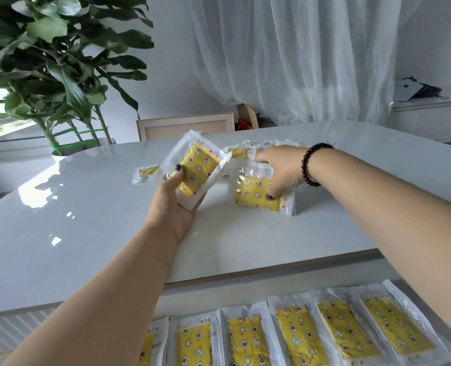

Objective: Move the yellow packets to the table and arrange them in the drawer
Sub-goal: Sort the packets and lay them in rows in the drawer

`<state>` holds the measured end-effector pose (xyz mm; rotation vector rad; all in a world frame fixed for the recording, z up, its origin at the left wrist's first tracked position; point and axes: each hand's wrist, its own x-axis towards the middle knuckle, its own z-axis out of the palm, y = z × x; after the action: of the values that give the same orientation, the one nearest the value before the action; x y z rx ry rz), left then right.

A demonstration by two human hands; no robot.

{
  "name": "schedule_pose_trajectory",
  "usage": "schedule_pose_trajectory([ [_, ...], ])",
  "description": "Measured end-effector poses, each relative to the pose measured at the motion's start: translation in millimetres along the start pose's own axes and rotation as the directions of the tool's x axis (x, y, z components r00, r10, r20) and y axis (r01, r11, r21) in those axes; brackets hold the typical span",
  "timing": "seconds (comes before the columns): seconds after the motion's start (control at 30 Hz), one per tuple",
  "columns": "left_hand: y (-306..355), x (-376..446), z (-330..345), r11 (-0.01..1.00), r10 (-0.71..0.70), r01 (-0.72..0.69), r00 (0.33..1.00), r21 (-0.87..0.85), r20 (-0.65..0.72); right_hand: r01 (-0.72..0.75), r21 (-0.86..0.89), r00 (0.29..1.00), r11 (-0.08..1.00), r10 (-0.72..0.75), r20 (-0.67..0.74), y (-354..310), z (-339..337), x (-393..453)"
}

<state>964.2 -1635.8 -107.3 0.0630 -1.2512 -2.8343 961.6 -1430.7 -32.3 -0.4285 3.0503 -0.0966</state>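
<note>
My left hand (175, 200) grips a small stack of yellow packets (196, 170) in clear wrap, lifted above the white table (92, 220). My right hand (279, 169), with a dark bead bracelet on the wrist, pinches another yellow packet (256, 194) that stands tilted on the table. More yellow packets (241, 151) lie behind that hand, partly hidden by it. One small packet (145, 172) lies flat to the left. Below the table's front edge, several yellow packets (298, 336) lie side by side in a row in the drawer (430, 307).
A large leafy plant (55, 62) stands at the table's far left. A framed board (186, 125) leans behind the table, before sheer white curtains (298, 54). A white cabinet (430, 120) with dark items on top is at the right.
</note>
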Motion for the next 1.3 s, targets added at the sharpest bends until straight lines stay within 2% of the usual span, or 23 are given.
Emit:
schedule_pose_trajectory([
  [0.07,0,3,0,1.000,-0.012,0.012,0.997,-0.008,-0.073,-0.020,-0.175,0.999,0.984,0.027,0.040,-11,-3,-2],
  [0.2,-2,4,2,1.000,0.008,-0.003,0.989,0.030,-0.148,0.028,-0.180,1.000,0.983,-0.029,-0.006,-29,10,1],
  [0.27,-5,5,3,0.992,0.098,-0.082,0.979,0.099,-0.181,0.053,-0.193,0.998,0.980,-0.058,-0.019,-35,12,3],
  [0.3,-6,4,5,0.972,0.177,-0.138,0.963,0.193,-0.204,0.054,-0.205,0.998,0.977,-0.059,-0.016,-37,10,5],
  [0.37,-9,-2,9,0.868,0.360,-0.241,0.908,0.433,-0.216,0.046,-0.235,0.998,0.971,-0.052,-0.021,-38,3,6],
  [0.43,-12,-5,9,0.759,0.499,-0.321,0.845,0.567,-0.190,0.026,-0.259,0.998,0.966,-0.040,-0.049,-35,-2,7],
  [0.53,-14,-8,7,0.647,0.597,-0.394,0.794,0.653,-0.113,0.012,-0.216,0.996,0.976,-0.031,-0.083,-27,3,10],
  [0.6,-15,-13,6,0.533,0.613,-0.396,0.790,0.748,-0.018,0.022,-0.139,0.997,0.990,-0.032,-0.072,-26,9,12],
  [0.67,-12,-21,7,0.382,0.561,-0.383,0.819,0.841,0.118,0.018,-0.085,0.997,0.996,-0.024,-0.075,-26,12,10],
  [0.73,1,-27,8,0.215,0.441,-0.364,0.864,0.906,0.242,0.013,-0.082,0.994,0.997,-0.022,-0.110,-28,13,5],
  [0.87,44,-30,19,-0.154,0.144,-0.317,0.930,0.936,0.339,0.043,-0.085,0.981,0.995,-0.058,-0.183,-38,16,-9],
  [0.97,71,-47,37,-0.535,-0.115,-0.324,0.943,0.780,0.313,0.070,-0.075,0.983,0.995,-0.082,-0.164,-46,8,-20],
  [1.03,81,-59,47,-0.701,-0.210,-0.335,0.941,0.629,0.267,0.088,-0.083,0.989,0.993,-0.097,-0.114,-50,-4,-31],
  [1.17,84,-74,57,-0.811,-0.262,-0.320,0.947,0.490,0.184,0.106,-0.092,0.994,0.990,-0.109,-0.027,-61,-18,-54],
  [1.3,67,-83,48,-0.812,-0.265,-0.315,0.949,0.491,0.169,0.087,-0.176,0.995,0.981,-0.077,0.060,-69,0,-67],
])
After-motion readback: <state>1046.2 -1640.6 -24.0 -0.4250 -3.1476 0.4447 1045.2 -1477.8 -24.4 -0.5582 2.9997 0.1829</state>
